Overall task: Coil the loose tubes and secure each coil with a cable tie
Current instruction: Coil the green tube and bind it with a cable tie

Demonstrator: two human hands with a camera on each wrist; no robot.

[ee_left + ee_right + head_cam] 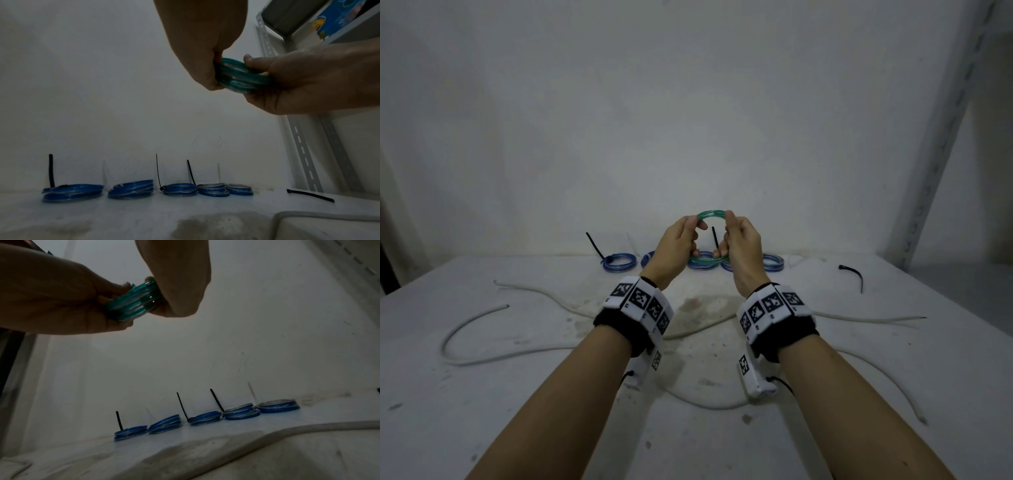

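A green coil (711, 236) of tube is held upright in the air above the table (482, 411), toward 12 o'clock from the person. The left hand (677, 247) pinches its 9 o'clock side, fingers curled round the loops; the right hand (742, 246) grips its 3 o'clock side the same way. From the wrist views the coil shows several stacked green loops (242, 76) pressed between both hands.

Behind it, along the wall at 12 o'clock, lies a row of five blue coils (73, 192), flat on the table, most with a tie tail sticking up. A loose black tie (854, 275) lies at 2 o'clock, well apart from the row. Loose white tubes (469, 329) wind over the table from 9 to 4 o'clock.

Both wrists carry bands (640, 301) with black-and-white square code marks; no writing on them can be read. A blue printed box (337, 17) sits on a shelf at upper right in the left wrist view; its print is too blurred to read.
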